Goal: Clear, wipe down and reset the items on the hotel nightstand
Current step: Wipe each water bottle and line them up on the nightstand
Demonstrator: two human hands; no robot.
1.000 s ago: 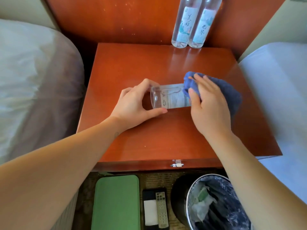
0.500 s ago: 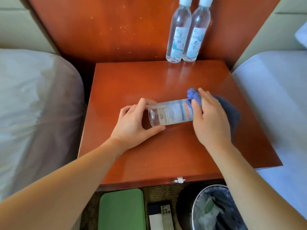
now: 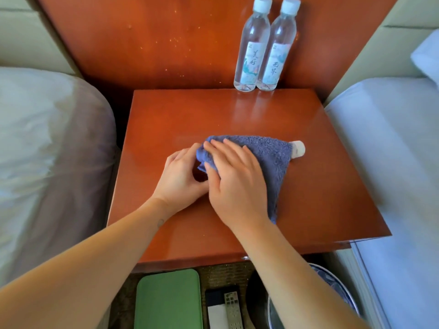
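A water bottle lies on its side on the reddish wooden nightstand, almost wholly wrapped in a blue cloth; only its white cap sticks out to the right. My right hand lies over the cloth and grips the covered bottle through it. My left hand curls round the bottle's base end, which the cloth and my right hand hide. Two upright water bottles stand side by side at the nightstand's back edge.
A bed borders the nightstand on the left and another bed on the right. On the floor in front lie a green case, a remote control and a lined waste bin.
My right hand slid the blue cloth leftward along the lying bottle, from its cap end until it covers nearly the whole body. The view also tilted up a little.
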